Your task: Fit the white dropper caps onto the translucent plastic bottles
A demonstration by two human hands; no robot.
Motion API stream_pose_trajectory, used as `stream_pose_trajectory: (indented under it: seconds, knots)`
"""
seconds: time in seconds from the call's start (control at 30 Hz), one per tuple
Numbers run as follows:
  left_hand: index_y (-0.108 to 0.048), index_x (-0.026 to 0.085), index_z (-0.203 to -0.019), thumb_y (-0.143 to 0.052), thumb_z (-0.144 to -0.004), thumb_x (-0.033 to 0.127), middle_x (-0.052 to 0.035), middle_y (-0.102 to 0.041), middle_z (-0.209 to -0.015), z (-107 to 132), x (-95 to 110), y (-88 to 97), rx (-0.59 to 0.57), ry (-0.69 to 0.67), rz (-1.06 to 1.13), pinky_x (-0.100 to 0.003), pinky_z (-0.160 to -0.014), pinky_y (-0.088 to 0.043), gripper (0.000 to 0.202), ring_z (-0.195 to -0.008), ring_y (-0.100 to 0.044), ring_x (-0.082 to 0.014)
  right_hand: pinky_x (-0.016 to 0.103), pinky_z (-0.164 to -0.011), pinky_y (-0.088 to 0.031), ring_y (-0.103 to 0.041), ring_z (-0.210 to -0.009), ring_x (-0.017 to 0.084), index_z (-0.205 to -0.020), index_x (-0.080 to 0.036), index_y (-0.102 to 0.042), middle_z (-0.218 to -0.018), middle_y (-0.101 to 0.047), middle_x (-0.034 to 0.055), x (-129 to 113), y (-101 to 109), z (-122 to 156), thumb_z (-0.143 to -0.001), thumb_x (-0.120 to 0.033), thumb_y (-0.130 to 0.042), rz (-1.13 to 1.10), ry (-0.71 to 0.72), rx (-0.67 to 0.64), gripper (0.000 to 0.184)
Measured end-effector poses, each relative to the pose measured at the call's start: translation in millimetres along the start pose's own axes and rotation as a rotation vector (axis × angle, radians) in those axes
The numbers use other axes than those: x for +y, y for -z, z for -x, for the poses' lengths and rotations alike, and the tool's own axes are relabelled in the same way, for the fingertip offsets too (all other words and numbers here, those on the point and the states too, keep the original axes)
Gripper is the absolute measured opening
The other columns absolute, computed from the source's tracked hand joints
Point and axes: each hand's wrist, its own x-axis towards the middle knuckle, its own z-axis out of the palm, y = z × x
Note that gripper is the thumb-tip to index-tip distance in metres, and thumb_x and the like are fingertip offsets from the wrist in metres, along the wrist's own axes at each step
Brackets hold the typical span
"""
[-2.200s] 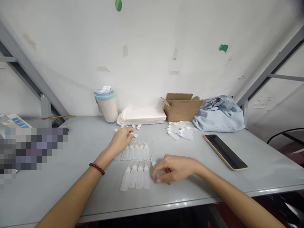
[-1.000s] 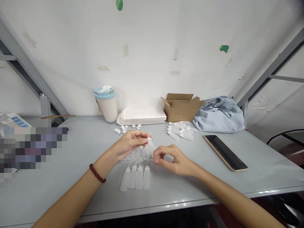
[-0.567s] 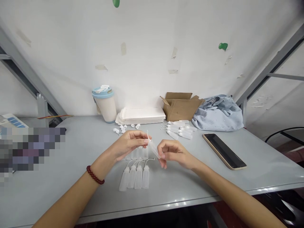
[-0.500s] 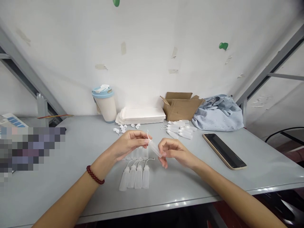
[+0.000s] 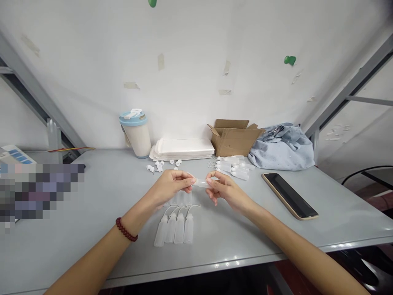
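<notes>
Between my two hands a small translucent plastic bottle [image 5: 202, 183] is held nearly level above the table. My left hand [image 5: 172, 185] pinches its neck end, and the fingers hide the tip. At the base end, my right hand [image 5: 225, 189] has thumb and fingers closed on the bottle. Below my hands lies a row of several like bottles [image 5: 179, 229] with thin curved tubes at their tops. Behind that row are more bottles [image 5: 181, 198], partly covered by my left hand.
Small white caps [image 5: 159, 165] lie near a stack of white envelopes [image 5: 184, 149]. More bottles [image 5: 233, 167] lie before a cardboard box [image 5: 233, 139]. A lidded cup [image 5: 136, 135], bluish cloth [image 5: 281, 147] and phone [image 5: 288, 196] are also on the table [image 5: 233, 241].
The bottle has turned from a slant to nearly level. My right hand has risen a little with its base, and my left fingers now cover the tip.
</notes>
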Motion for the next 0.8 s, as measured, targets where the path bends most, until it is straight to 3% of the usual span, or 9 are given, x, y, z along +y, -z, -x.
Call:
stream_pose_trajectory:
  seconds: [0.23,0.37,0.5,0.67,0.8]
  knots:
    - [-0.069,0.017,-0.075,-0.070,-0.068,0.033,-0.0009,-0.064,-0.069,0.0,-0.2,-1.1,0.025,-0.086,-0.038,-0.030,-0.072,-0.048,0.017,-0.067,-0.058,-0.0153,0.020,-0.042,-0.036,-0.045,-0.039,0.008,-0.089,-0.017,-0.048,-0.054,-0.057,-0.0031,7.9,1.2,-1.8,-0.086,-0.051,-0.048,0.012,-0.076,0.000,0.034]
    - [-0.070,0.018,-0.079,-0.066,-0.072,0.036,-0.0020,-0.066,-0.071,-1.3,-2.0,-0.7,0.026,-0.083,0.008,-0.030,-0.074,-0.048,0.020,-0.072,-0.059,-0.0164,0.022,-0.046,-0.039,-0.048,-0.044,0.008,-0.085,-0.016,-0.050,-0.058,-0.058,-0.0011,6.2,0.2,-2.3,-0.086,-0.051,-0.049,0.020,-0.010,-0.001,0.035]
    - [-0.069,0.017,-0.078,-0.063,-0.076,0.039,-0.0038,-0.067,-0.076,-0.5,-0.9,-1.0,-0.046,-0.024,0.029,-0.030,-0.076,-0.050,0.023,-0.076,-0.062,-0.0172,0.023,-0.047,-0.040,-0.048,-0.045,0.009,-0.085,-0.016,-0.053,-0.061,-0.057,-0.0012,4.9,-0.7,-2.3,-0.084,-0.051,-0.050,0.062,0.056,0.010,0.036]
    - [-0.064,0.015,-0.071,-0.059,-0.078,0.041,-0.0008,-0.062,-0.061,0.3,-2.1,-5.6,-0.119,0.045,0.020,-0.028,-0.061,-0.050,0.028,-0.056,-0.060,-0.0139,0.024,-0.047,-0.040,-0.047,-0.045,0.009,-0.085,-0.015,-0.055,-0.060,-0.055,-0.0019,4.6,-4.7,-1.0,-0.083,-0.054,-0.049,0.150,0.119,0.029,0.040]
    - [-0.063,0.014,-0.070,-0.055,-0.081,0.045,-0.0018,-0.061,-0.065,-0.3,-2.5,-8.0,-0.118,0.045,0.084,-0.028,-0.060,-0.050,0.034,-0.057,-0.060,-0.0135,0.024,-0.047,-0.041,-0.048,-0.045,0.009,-0.084,-0.015,-0.056,-0.062,-0.056,-0.0013,5.0,-6.6,-1.0,-0.084,-0.053,-0.049,0.132,0.145,0.082,0.039]
